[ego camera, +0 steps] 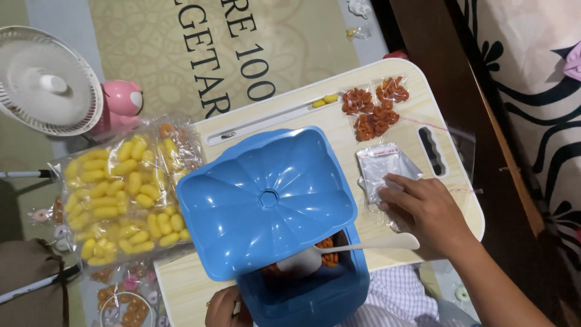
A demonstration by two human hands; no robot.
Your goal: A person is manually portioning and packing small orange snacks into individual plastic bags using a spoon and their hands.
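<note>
A person is sitting at a low wooden lap table (417, 109), and I am looking down on it from above. The biggest thing on it is a blue plastic container (315, 297), and its blue lid (266, 200) is lying tilted over the open top, so that only one corner of the inside is showing. In that corner some orange snack pieces (330, 259) are lying, and a white plastic spoon (357, 247) is resting with its bowl among them and its handle pointing to the right.

Left of the table a large clear bag of yellow snacks (118, 194) is lying on the floor, and behind it a white fan (45, 82) is standing.

The right hand (423, 212) is lying flat, with fingers spread narrow, and its fingertips are pressing on a small pile of empty clear pouches (381, 166); it is not gripping anything that I can see. The left hand (224, 309) is showing only partly at the bottom edge, touching the container, and I cannot tell if it is closed or not.

Above the pile, three small filled packets (372, 112) are lying together, and two loose yellow pieces (325, 100) are sitting in the table groove.

I think it is best to slide only the top pouch with one fingertip, because such thin film is sticking together easily.
</note>
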